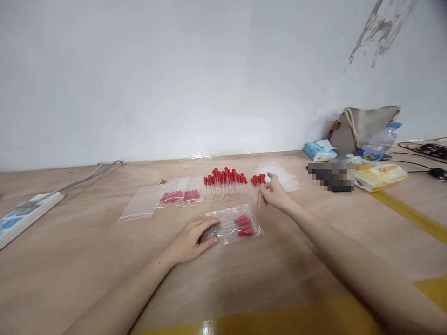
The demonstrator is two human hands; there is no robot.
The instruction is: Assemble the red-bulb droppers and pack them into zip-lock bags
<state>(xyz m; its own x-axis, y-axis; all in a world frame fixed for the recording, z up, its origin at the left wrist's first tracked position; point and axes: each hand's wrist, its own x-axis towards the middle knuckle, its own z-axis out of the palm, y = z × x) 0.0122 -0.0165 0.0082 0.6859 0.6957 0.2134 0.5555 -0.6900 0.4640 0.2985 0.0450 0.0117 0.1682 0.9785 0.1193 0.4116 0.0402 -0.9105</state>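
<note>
My left hand [193, 239] rests at the left end of a clear zip bag [226, 237], its thumb and fingers apart. Inside that bag lie several glass droppers with red rubber bulbs [244, 224], bulbs towards the right. My right hand [274, 191] has its fingers pinched around droppers [261, 178]; red bulbs show just above the fingertips and a thin glass stem below. Exactly how many it grips is hidden. To its left is a wide pile of loose droppers [225, 177], bulbs pointing to the wall.
Filled bags of droppers [179, 195] and a flat unfilled bag [141, 202] lie left of the pile. White sheets or bags [279, 177] lie behind my right hand. Further right are a tissue pack [318, 151], a grey bag [370, 125] and a yellow-white package [380, 177]. A power strip [31, 216] sits far left.
</note>
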